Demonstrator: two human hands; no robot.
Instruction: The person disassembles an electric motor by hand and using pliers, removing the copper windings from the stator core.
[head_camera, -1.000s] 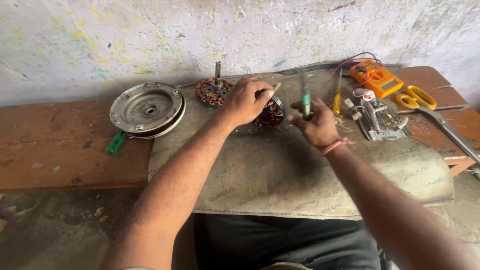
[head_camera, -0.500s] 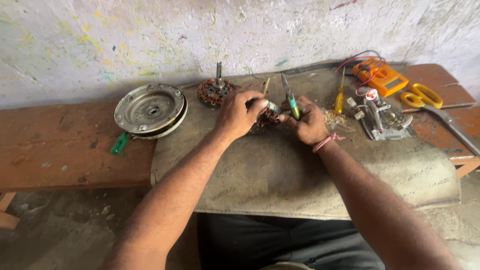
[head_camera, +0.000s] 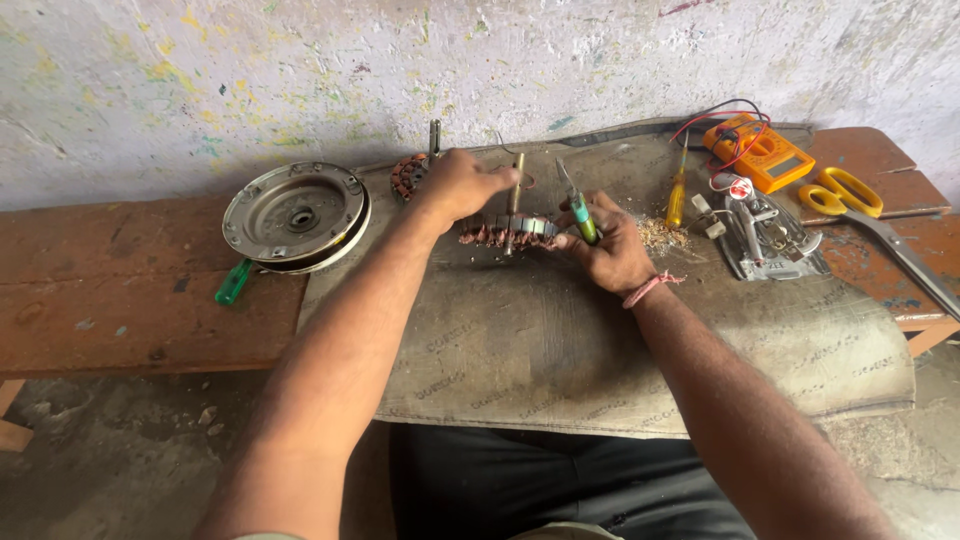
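Observation:
A round motor stator with copper windings (head_camera: 512, 233) lies on a grey cloth (head_camera: 600, 330) spread over the wooden bench. My left hand (head_camera: 462, 185) rests above its far side and grips the metal shaft (head_camera: 516, 190) that sticks up from it. My right hand (head_camera: 605, 245) sits at the stator's right edge and holds a green-handled screwdriver (head_camera: 578, 212), tip pointing up and away.
A round metal fan cover (head_camera: 295, 215) and a green-handled tool (head_camera: 233, 282) lie left on the bench (head_camera: 110, 290). A second wound coil (head_camera: 408, 175) sits behind my left hand. Right: yellow screwdriver (head_camera: 677, 200), orange multimeter (head_camera: 757, 150), metal part (head_camera: 765, 235), yellow-handled scissors (head_camera: 860, 205).
My left hand has shifted from covering the stator to gripping its shaft. My right hand stays at the stator's right edge with the screwdriver. The camera has moved slightly.

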